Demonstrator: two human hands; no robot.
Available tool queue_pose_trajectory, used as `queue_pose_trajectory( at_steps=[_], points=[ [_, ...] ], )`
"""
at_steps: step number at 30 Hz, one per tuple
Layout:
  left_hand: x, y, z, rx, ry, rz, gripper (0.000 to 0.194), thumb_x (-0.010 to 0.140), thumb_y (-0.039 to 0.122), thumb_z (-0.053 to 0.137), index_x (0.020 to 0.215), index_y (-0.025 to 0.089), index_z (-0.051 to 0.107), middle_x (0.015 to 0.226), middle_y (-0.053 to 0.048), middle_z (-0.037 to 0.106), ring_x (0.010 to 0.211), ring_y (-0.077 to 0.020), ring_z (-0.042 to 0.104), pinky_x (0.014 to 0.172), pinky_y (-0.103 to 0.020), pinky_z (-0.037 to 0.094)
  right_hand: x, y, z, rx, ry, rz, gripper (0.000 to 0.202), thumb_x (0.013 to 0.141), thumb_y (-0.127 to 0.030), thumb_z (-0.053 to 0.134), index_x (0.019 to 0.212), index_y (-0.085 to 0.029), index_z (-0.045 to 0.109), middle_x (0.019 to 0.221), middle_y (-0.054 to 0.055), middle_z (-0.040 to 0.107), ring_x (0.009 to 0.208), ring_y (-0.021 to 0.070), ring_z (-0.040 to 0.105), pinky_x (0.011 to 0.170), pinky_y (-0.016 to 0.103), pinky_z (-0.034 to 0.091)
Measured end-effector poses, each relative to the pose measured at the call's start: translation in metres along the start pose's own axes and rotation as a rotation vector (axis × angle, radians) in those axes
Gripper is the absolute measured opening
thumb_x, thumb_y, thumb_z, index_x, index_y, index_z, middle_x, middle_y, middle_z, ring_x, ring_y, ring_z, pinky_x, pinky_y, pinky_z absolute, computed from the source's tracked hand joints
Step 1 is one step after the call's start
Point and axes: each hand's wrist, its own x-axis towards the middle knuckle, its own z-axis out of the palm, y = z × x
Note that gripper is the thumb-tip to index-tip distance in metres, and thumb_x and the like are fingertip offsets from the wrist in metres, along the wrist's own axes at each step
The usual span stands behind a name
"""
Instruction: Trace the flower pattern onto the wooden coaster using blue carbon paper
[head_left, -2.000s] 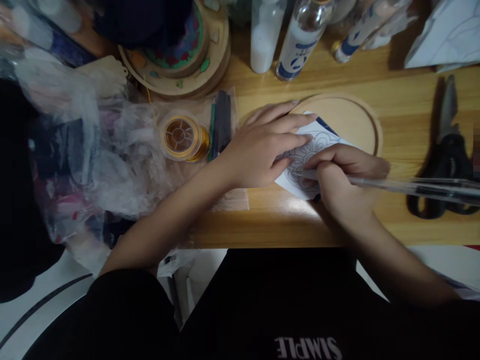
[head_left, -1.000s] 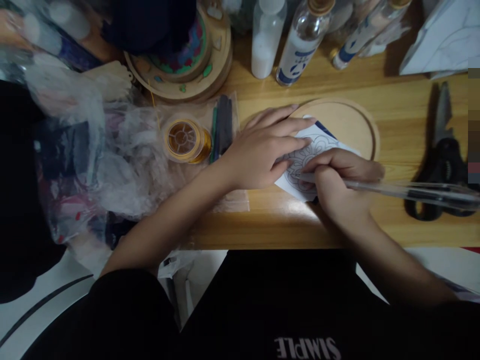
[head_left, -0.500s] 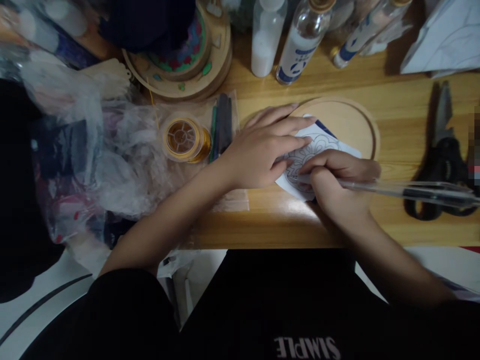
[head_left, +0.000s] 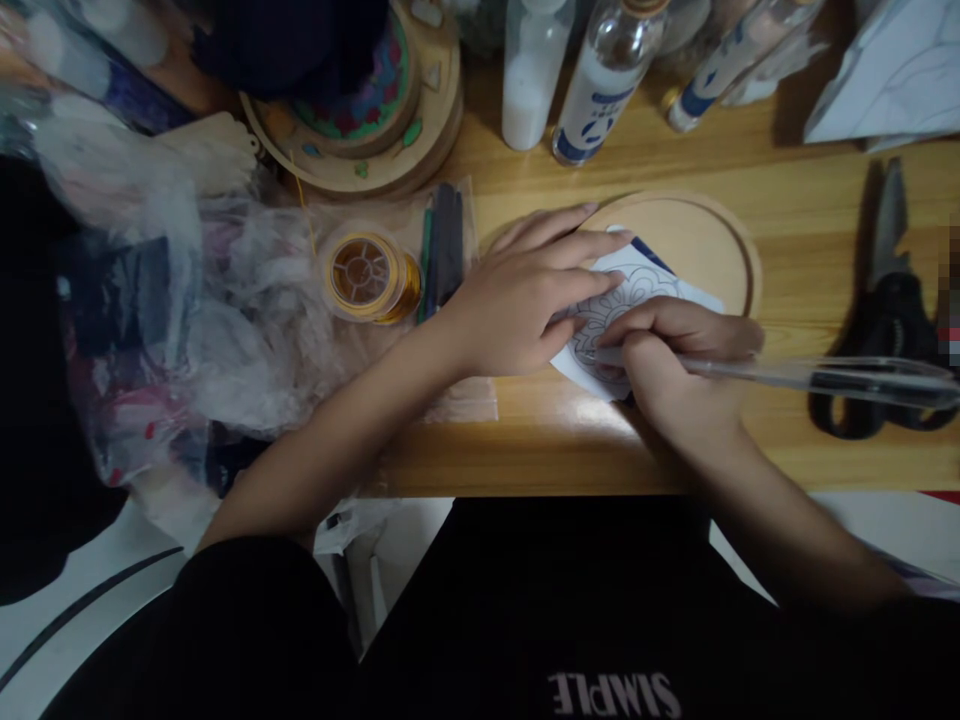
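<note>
A white sheet of paper (head_left: 637, 290) with a line-drawn flower pattern lies over a round wooden tray (head_left: 697, 240). A dark blue edge shows beneath the paper. My left hand (head_left: 532, 290) rests flat across the paper's left side, fingers spread, pressing on it. In my right hand (head_left: 675, 370) is a clear-barrelled pen (head_left: 780, 372), gripped near its tip. The tip meets the drawing close to my left thumb. The pen's back end passes above the handles of black scissors (head_left: 892, 330).
Left of my hands are a spool of gold thread (head_left: 367, 278), dark pens (head_left: 448, 240) and crumpled plastic bags (head_left: 247, 330). Behind stand a bottle of white liquid (head_left: 531, 90), a labelled bottle (head_left: 604, 90) and round wooden pieces (head_left: 442, 110). Folded paper (head_left: 892, 80) lies back right.
The pen's back end has shifted slightly as my right hand moves a little over the paper. My left hand stays in place. The view has tilted very slightly.
</note>
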Motion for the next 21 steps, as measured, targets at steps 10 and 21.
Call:
queue_pose_trajectory(
  at_steps=[10,21],
  points=[
    [0.0007,-0.0019,-0.0003,-0.026,-0.001,0.010,0.034,0.095,0.044,0.045,0.124,0.037,0.062,0.147,0.008,0.049,0.144,-0.0307,0.035,0.119,-0.061,0.028,-0.0009,0.0008,-0.0002,0.066,0.002,0.020,0.022,0.071,-0.009,0.054,0.059,-0.023,0.066,0.053,-0.005,0.061,0.050,0.0109,0.055,0.051,0.025,0.042],
    [0.0006,0.0002,-0.0016,0.017,-0.011,-0.004,0.034,0.095,0.042,0.048,0.125,0.035,0.062,0.149,0.007,0.048,0.144,-0.0304,0.035,0.118,-0.060,0.031,0.0001,0.0008,-0.0022,0.039,-0.033,0.006,0.024,0.070,-0.008,0.051,0.057,-0.023,0.065,0.052,-0.004,0.061,0.050,0.0115,0.055,0.050,0.026,0.040]
  ],
)
